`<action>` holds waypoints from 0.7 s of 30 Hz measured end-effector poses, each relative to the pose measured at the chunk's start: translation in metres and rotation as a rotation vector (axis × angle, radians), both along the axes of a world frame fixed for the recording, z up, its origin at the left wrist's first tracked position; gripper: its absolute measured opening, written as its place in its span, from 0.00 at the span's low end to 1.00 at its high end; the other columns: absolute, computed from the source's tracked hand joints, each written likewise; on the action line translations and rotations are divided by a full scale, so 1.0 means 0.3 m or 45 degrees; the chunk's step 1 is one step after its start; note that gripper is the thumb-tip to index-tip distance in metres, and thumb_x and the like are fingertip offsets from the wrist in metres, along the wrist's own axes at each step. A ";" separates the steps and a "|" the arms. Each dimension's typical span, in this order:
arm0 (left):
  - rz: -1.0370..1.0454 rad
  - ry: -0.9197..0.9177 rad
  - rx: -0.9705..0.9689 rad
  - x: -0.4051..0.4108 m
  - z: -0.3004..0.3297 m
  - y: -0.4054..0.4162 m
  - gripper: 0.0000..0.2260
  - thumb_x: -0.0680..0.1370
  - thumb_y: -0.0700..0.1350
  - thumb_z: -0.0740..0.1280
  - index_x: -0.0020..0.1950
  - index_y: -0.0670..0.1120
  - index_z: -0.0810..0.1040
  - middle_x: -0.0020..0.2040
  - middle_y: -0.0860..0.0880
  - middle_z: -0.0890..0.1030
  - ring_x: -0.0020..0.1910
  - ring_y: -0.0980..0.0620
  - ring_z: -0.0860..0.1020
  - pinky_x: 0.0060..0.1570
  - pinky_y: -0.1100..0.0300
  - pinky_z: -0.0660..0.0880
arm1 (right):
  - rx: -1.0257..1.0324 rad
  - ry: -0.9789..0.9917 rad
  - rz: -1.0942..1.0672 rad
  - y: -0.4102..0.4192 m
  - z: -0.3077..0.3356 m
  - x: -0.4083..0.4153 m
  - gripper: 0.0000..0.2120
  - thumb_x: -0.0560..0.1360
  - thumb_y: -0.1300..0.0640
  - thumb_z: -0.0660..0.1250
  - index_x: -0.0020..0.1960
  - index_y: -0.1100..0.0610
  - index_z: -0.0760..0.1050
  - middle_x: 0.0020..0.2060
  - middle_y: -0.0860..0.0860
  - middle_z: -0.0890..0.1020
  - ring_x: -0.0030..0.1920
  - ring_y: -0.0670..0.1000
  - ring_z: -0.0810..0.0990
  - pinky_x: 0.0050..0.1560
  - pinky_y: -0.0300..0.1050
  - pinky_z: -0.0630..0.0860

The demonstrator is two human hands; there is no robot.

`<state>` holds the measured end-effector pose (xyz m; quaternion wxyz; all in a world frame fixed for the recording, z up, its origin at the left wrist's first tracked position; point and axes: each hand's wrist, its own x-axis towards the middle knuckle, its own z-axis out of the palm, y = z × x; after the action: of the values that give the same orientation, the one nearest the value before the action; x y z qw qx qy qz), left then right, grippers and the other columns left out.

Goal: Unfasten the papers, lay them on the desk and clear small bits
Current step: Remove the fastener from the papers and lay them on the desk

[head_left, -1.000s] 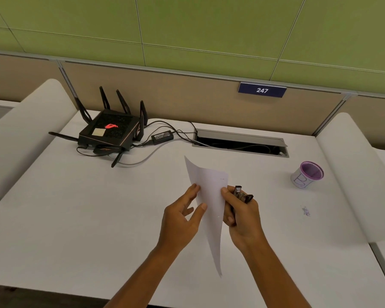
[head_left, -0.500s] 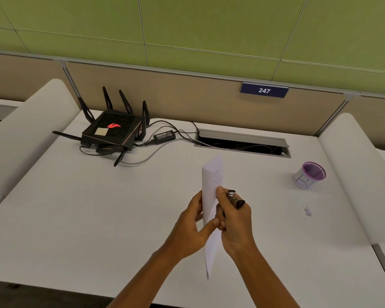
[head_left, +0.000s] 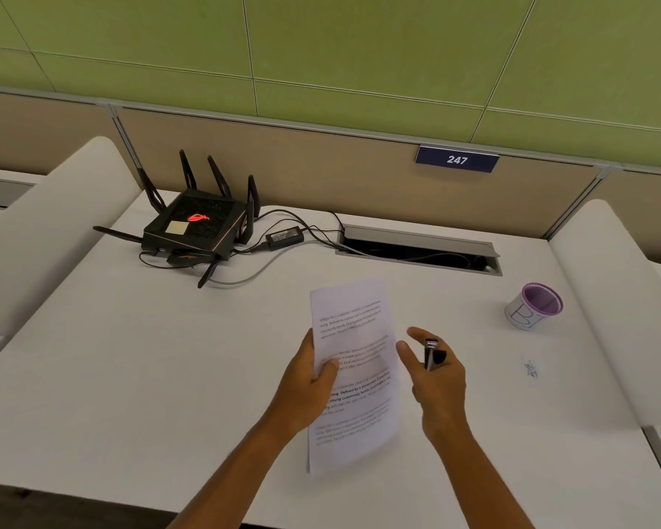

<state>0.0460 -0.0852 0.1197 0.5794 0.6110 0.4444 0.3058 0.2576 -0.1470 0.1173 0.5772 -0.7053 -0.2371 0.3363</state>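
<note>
Bare desk left and front; router with cables back left, cable slot behind, cup right.

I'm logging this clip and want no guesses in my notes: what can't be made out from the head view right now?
- Papers: print too small and blurred to read; the sheet count is hidden, only the top one shows.
- Tool in the right hand: fingers cover its lower part, so its type is unclear.
- Small bit on the desk: too small to identify.
- Cup: contents not discernible.
- Left hand: fingers behind the sheet are hidden.
</note>
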 end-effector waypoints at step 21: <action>0.260 0.032 -0.430 -0.110 -0.182 0.293 0.23 0.82 0.39 0.73 0.74 0.52 0.71 0.63 0.51 0.85 0.59 0.46 0.86 0.52 0.46 0.87 | -0.232 0.304 0.119 0.170 -0.171 0.041 0.09 0.72 0.57 0.82 0.50 0.55 0.85 0.36 0.50 0.87 0.26 0.42 0.79 0.24 0.39 0.70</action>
<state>0.0131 0.0027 0.0652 0.6339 0.4606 0.5564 0.2764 0.2698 -0.0961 0.0661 0.5186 -0.6980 -0.1680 0.4644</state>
